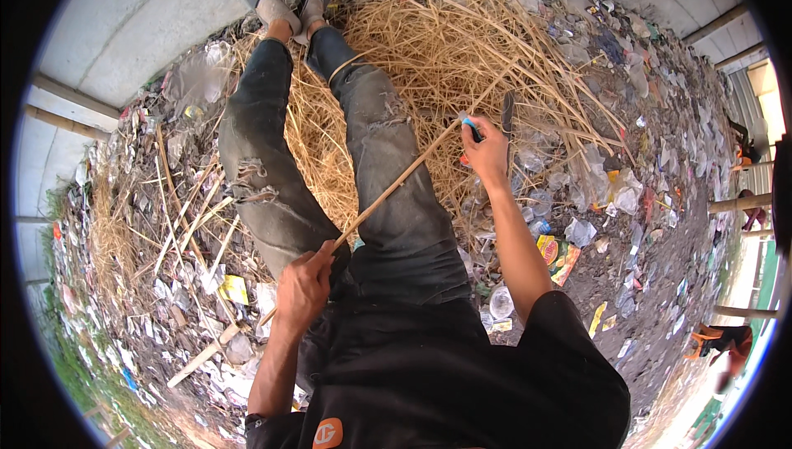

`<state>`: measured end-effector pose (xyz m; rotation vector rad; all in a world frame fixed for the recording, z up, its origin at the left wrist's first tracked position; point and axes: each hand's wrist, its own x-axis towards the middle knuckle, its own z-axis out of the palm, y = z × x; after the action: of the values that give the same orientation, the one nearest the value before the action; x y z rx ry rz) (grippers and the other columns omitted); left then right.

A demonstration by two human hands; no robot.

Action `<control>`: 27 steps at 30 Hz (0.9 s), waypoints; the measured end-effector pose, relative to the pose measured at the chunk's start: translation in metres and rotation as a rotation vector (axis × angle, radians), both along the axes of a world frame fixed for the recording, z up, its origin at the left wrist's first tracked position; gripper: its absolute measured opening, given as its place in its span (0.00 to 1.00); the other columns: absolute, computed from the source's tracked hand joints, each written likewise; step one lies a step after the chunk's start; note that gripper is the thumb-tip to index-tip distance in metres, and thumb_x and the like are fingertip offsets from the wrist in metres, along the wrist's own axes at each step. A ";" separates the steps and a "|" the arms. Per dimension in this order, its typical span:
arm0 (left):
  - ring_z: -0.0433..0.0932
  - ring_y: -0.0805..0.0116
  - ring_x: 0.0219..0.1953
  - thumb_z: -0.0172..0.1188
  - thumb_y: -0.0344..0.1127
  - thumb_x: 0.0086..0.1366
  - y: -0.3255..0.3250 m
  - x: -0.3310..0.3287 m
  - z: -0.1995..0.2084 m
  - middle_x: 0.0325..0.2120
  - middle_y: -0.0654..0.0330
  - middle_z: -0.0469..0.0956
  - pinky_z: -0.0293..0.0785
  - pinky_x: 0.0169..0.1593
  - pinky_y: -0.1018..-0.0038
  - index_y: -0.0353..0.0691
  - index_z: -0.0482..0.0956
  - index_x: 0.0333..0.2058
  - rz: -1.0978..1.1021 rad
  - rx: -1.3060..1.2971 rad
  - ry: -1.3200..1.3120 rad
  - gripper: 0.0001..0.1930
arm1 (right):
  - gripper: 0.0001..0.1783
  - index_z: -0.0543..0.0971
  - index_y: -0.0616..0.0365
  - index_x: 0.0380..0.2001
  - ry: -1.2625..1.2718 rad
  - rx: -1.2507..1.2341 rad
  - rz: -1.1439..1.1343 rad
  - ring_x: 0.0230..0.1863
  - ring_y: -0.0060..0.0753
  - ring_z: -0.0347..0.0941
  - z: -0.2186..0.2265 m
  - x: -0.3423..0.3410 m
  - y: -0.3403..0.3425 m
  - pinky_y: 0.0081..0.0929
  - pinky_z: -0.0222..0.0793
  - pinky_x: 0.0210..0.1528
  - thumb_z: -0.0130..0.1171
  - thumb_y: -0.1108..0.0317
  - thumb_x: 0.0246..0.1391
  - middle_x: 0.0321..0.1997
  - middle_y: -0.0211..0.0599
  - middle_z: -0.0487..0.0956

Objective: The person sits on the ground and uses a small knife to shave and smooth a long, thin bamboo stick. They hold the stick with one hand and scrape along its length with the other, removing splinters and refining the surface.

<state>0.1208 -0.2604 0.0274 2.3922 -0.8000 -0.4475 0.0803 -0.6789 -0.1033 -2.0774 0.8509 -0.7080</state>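
A long, thin strip of bamboo (388, 195) slants across my thighs, from the lower left up to the right. My left hand (304, 285) is closed around its lower part, and the tail of the strip pokes out behind the fist. Up at the far end of the strip is my right hand (488, 152), fingers closed, with a bright blue wrap (471, 129) on one finger. A dark, flat knife (507, 112) sticks up at the right side of this hand; its grip is hidden by the fingers. The strip's tip meets the fingertips there.
Between and beyond my outstretched legs (379, 119) lies a heap of straw-coloured shavings (437, 44). Cut strips (194, 222) lie to the left. Plastic litter (627, 193) covers the soil around. A concrete wall (148, 28) stands beyond my feet; wooden posts (740, 203) are at the right.
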 end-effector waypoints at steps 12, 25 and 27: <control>0.83 0.43 0.32 0.61 0.26 0.67 0.007 0.014 -0.014 0.29 0.47 0.82 0.77 0.35 0.54 0.38 0.82 0.54 -0.086 -0.074 0.035 0.17 | 0.11 0.85 0.56 0.45 -0.003 0.043 0.065 0.23 0.36 0.80 -0.005 0.004 -0.012 0.30 0.75 0.30 0.69 0.67 0.60 0.27 0.45 0.85; 0.82 0.39 0.33 0.61 0.27 0.70 -0.006 0.013 -0.007 0.29 0.41 0.81 0.76 0.36 0.56 0.31 0.82 0.51 -0.050 -0.115 0.125 0.13 | 0.11 0.84 0.63 0.47 -0.066 0.120 0.110 0.27 0.12 0.73 -0.017 -0.003 0.000 0.19 0.73 0.33 0.67 0.74 0.62 0.29 0.31 0.84; 0.82 0.39 0.32 0.61 0.28 0.70 -0.007 0.012 -0.008 0.29 0.40 0.81 0.76 0.36 0.56 0.32 0.82 0.52 -0.028 -0.127 0.156 0.13 | 0.12 0.84 0.59 0.46 -0.121 0.008 0.234 0.28 0.35 0.85 -0.015 -0.001 0.021 0.27 0.76 0.32 0.69 0.70 0.60 0.30 0.45 0.86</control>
<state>0.1332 -0.2677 0.0191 2.2016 -0.7685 -0.5700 0.0797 -0.6578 -0.1188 -2.0612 0.5321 -0.6922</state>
